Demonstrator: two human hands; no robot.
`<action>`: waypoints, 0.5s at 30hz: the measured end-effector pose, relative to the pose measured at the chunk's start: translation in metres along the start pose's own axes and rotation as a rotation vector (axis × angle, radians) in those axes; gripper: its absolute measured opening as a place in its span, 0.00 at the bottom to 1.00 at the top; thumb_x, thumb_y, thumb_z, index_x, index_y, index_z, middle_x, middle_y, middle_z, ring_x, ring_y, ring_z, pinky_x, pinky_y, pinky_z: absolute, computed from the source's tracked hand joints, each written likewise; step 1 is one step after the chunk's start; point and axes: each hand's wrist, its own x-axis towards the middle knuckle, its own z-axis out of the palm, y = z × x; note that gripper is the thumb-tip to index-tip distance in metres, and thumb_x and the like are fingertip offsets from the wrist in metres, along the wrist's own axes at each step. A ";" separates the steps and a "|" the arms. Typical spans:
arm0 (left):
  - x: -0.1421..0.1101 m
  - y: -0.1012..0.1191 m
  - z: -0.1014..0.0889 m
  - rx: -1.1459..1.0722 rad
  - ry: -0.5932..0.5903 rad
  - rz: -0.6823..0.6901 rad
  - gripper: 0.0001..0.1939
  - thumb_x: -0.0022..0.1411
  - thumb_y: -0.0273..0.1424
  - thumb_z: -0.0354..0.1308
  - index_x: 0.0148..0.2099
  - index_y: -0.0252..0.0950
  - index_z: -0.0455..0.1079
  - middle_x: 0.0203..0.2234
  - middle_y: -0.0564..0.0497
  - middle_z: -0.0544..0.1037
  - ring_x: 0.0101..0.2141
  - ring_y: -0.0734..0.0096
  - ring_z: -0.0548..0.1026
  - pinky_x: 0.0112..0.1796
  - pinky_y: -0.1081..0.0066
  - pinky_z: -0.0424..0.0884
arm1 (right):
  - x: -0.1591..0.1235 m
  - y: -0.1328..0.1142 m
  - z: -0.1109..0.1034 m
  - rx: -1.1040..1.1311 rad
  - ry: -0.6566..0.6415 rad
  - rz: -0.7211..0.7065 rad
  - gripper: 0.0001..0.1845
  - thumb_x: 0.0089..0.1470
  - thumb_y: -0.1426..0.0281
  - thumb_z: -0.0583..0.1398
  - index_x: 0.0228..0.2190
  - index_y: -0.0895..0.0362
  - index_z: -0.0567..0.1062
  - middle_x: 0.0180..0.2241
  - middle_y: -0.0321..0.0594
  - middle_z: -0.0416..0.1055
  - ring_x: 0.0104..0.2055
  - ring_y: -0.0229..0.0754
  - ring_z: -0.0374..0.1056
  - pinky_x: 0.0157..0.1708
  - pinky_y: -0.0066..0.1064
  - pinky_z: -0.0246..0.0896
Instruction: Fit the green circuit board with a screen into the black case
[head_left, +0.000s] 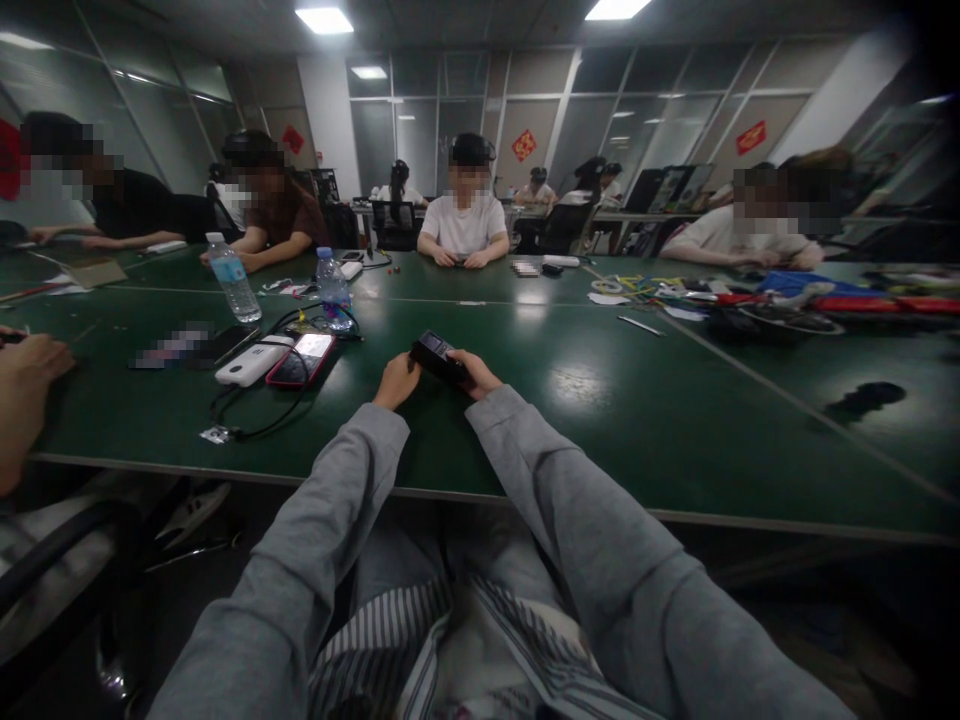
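Black device [435, 352], held in both hands over the near part of a green table [675, 430]; whether it touches the tabletop cannot be told. From left to right: a clear bottle [237, 288] stands behind a white slab-shaped device [253, 362]; a pink-edged phone [300, 362] with a lit screen lies just beside the latter; a second bottle [334, 290] stands behind the phone. The left hand [397, 382], fingers bent, grips the black device's left end; the right hand [478, 376] is closed around its right end. Farther right lie a slim pale rod [641, 326] and tangled cables [622, 287].
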 end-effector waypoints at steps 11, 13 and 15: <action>-0.002 0.000 -0.001 0.205 -0.043 0.111 0.17 0.69 0.31 0.43 0.47 0.33 0.72 0.46 0.39 0.77 0.51 0.57 0.72 0.51 0.62 0.66 | -0.002 -0.002 0.000 -0.081 -0.097 -0.058 0.13 0.38 0.62 0.66 0.29 0.53 0.75 0.26 0.36 0.71 0.29 0.40 0.66 0.28 0.30 0.62; -0.003 0.001 -0.002 0.240 -0.036 0.121 0.17 0.69 0.30 0.42 0.49 0.33 0.71 0.47 0.40 0.77 0.53 0.57 0.71 0.54 0.61 0.64 | -0.003 -0.003 0.000 -0.094 -0.103 -0.053 0.13 0.38 0.62 0.66 0.29 0.53 0.75 0.26 0.36 0.72 0.30 0.40 0.67 0.29 0.31 0.62; -0.003 0.000 -0.002 0.261 -0.049 0.108 0.17 0.69 0.29 0.42 0.49 0.32 0.71 0.47 0.39 0.76 0.53 0.56 0.71 0.54 0.62 0.64 | -0.003 -0.004 0.001 -0.129 -0.109 -0.055 0.13 0.39 0.61 0.65 0.29 0.53 0.75 0.26 0.36 0.72 0.30 0.40 0.67 0.29 0.31 0.62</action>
